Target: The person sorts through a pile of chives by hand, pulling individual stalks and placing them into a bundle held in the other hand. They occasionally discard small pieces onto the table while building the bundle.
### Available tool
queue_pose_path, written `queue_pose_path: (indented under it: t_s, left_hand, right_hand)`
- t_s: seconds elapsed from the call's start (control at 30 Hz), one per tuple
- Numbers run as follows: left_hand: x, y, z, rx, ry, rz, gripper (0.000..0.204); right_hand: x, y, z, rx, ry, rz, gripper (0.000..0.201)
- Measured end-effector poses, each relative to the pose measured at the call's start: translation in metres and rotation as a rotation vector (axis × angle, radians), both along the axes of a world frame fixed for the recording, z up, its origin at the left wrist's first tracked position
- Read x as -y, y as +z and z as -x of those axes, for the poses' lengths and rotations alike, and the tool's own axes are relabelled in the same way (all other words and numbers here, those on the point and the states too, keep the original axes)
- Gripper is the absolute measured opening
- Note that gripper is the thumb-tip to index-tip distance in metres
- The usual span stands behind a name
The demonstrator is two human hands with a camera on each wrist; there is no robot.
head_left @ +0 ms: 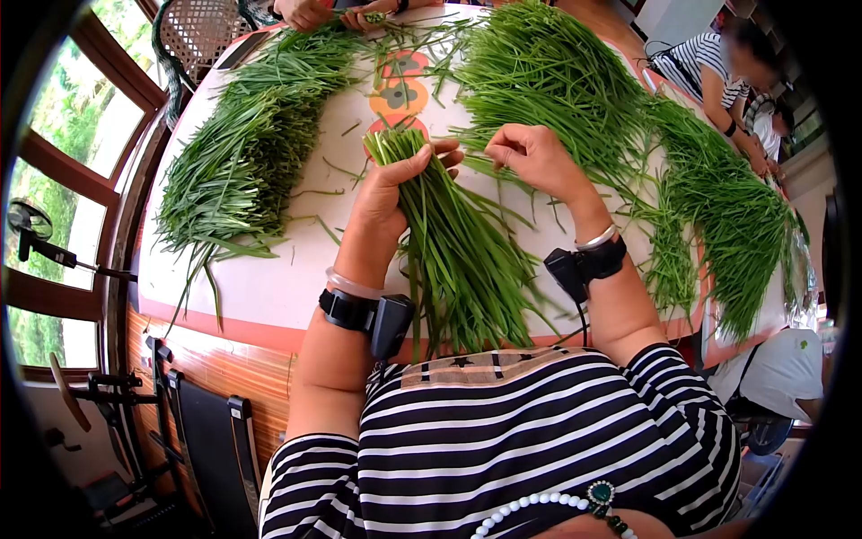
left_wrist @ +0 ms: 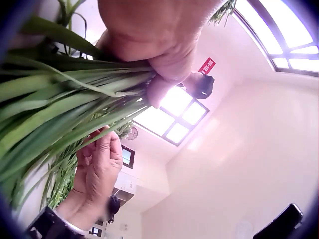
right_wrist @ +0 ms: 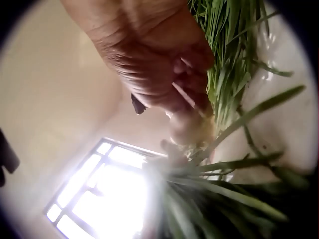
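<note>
A thick bundle of garlic chives point(head_left: 462, 251) is gripped near its pale cut ends by my left hand point(head_left: 395, 184), thumb across the stalks. The long green blades spread down toward my chest and over the table's near edge. My right hand point(head_left: 539, 162) is raised just right of the cut ends, its fingers curled and thumb near the index fingertip. In the left wrist view the right hand point(left_wrist: 99, 164) shows behind the blades, fingertips overlapping them. Close by in the right wrist view, the right hand point(right_wrist: 164, 64) has curled fingers; I cannot tell whether they pinch a blade.
A long heap of chives point(head_left: 251, 153) lies on the left of the white table point(head_left: 314, 269), a larger heap point(head_left: 548, 81) at the back right. More chives point(head_left: 727, 207) cover an adjoining table. Another person's hands point(head_left: 332, 13) work at the far edge; other people are at right.
</note>
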State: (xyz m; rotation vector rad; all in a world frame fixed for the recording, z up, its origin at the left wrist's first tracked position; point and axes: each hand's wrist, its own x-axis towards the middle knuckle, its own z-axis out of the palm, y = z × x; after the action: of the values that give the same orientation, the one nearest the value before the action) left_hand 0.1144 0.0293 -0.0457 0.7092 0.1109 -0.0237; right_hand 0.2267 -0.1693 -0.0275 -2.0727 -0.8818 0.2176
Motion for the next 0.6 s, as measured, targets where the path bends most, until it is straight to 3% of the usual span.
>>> queue_pose_path:
  t_s: [0.03,0.17,0.27,0.37,0.5,0.6]
  left_hand:
    - [-0.002,-0.008,-0.002,0.033,-0.004,0.021,0.015]
    - [-0.004,-0.014,-0.005,0.051,-0.016,0.029,0.013]
    - [0.0,-0.013,-0.005,0.024,0.025,0.026,0.015]
    - [0.0,-0.016,-0.006,-0.018,0.069,0.034,0.023]
    - [0.002,-0.017,-0.007,-0.044,0.127,0.024,0.027]
    - [0.004,-0.011,-0.003,-0.059,0.135,0.016,0.028]
  right_hand:
    - [0.0,-0.007,-0.002,0.179,-0.048,0.031,0.012]
    - [-0.012,-0.027,0.009,0.504,-0.088,0.191,0.014]
    - [-0.014,-0.03,0.007,0.51,-0.133,0.244,0.013]
    - [-0.014,-0.016,0.004,0.215,-0.109,-0.041,0.012]
    - [-0.021,0.002,0.021,0.003,-0.02,-0.184,0.011]
    - [-0.025,0.002,0.03,0.057,0.076,-0.192,0.01]
